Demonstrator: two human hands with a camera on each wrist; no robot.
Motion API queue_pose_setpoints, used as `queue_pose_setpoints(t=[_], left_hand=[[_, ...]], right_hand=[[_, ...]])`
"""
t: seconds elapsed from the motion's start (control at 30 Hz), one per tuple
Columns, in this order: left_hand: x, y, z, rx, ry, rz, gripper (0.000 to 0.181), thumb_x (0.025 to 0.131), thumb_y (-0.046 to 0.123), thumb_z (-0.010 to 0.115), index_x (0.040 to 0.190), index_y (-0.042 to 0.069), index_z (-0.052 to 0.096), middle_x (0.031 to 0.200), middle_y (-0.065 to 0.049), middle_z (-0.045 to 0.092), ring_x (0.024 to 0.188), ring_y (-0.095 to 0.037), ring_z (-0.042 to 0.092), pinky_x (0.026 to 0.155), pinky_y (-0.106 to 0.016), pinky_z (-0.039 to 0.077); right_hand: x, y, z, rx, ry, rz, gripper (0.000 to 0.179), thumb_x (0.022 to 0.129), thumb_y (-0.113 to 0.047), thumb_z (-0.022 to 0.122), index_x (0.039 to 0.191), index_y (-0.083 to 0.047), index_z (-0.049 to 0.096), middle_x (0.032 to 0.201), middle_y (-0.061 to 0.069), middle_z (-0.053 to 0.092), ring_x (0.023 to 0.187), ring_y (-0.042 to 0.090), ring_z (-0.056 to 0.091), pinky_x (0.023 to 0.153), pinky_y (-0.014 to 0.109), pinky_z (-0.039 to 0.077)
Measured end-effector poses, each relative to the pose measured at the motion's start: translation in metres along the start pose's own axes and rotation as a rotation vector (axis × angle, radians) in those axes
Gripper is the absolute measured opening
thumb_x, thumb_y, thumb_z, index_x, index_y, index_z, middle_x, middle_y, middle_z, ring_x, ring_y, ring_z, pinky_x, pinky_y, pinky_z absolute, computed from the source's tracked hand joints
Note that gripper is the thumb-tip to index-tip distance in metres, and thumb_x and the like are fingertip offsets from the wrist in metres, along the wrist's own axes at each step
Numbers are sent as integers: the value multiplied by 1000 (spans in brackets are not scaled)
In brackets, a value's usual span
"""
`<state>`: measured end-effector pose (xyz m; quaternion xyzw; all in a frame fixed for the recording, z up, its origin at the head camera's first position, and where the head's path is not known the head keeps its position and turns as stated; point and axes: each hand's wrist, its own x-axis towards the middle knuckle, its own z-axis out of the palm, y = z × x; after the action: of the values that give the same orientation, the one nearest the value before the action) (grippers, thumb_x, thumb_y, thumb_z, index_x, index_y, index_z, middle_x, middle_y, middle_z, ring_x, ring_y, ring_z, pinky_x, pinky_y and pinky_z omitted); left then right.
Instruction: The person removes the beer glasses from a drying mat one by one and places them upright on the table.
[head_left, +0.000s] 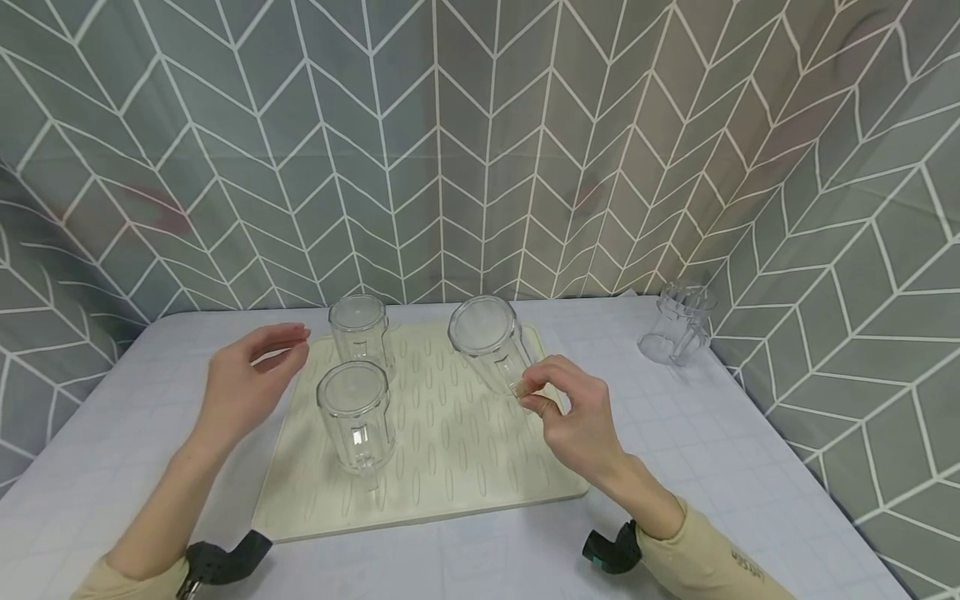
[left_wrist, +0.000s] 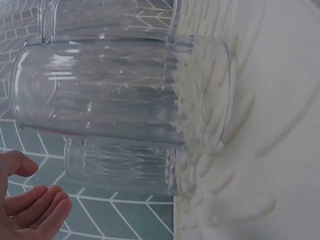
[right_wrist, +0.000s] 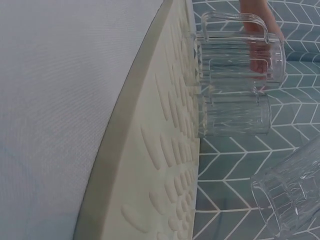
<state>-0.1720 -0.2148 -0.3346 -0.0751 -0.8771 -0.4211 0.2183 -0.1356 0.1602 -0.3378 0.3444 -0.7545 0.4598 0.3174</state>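
My right hand (head_left: 581, 412) pinches a clear glass mug (head_left: 483, 329) between thumb and fingertips near its lower end. This mug tilts over the right part of the cream drying mat (head_left: 442, 467), its base facing up. The same mug (right_wrist: 295, 190) shows at the lower right of the right wrist view, raised off the mat. Two more glass mugs, a front one (head_left: 354, 400) and a back one (head_left: 358, 321), stand upside down on the mat's left side. Beside them my left hand (head_left: 251, 375) hangs with fingers loosely bent, holding nothing.
Another glass mug (head_left: 678, 325) stands on the white table (head_left: 630, 417) at the far right, close to the curtain. A grey curtain (head_left: 465, 150) with white lines encloses the back and sides. Dark wrist-worn devices (head_left: 228, 560) show at both sleeves.
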Motion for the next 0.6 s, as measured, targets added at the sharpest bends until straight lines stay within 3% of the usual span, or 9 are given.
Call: queue_pose_setpoints(t=[0.07,0.2,0.33,0.43,0.47,0.6], left_hand=[[-1,4,2,-20,-8,13,35,98,21,63,126,2,64,122,-17,68,101,19,49,86,1,45],[-3,14,4,-29,-24,29,37,96,23,66,126,3,64,123,-15,67,102,19,50,87,-1,46],[-6,22,5,-27,-42,36,39,95,26,68,128,5,64,124,-14,67,111,-5,63,87,0,45],[-7,28,6,-20,-51,43,41,94,28,69,129,7,63,125,-13,66,115,-22,64,88,0,44],[-7,29,6,-22,-52,47,42,94,28,70,130,8,63,125,-12,67,115,-20,65,88,1,43],[-9,35,8,-59,-31,71,41,91,25,73,128,9,65,122,-10,68,108,6,61,90,-1,45]], right_hand=[[0,0,0,-5,0,-8,33,70,22,74,85,-5,67,80,3,66,76,14,64,72,16,52],[0,-1,1,-8,-4,-12,33,70,22,74,86,-5,67,81,2,67,76,14,64,72,15,51],[1,-1,1,-3,-3,-22,33,70,23,73,86,-6,67,81,3,66,76,15,63,72,16,51],[0,-1,2,-6,-1,-26,34,70,23,73,86,-6,67,81,2,66,76,14,63,72,15,51],[0,-1,2,-8,-1,-26,34,70,23,73,85,-6,67,81,2,66,76,14,63,72,15,51],[0,-1,2,-17,2,-32,33,70,23,73,85,-6,66,81,2,66,76,15,63,70,20,52]])
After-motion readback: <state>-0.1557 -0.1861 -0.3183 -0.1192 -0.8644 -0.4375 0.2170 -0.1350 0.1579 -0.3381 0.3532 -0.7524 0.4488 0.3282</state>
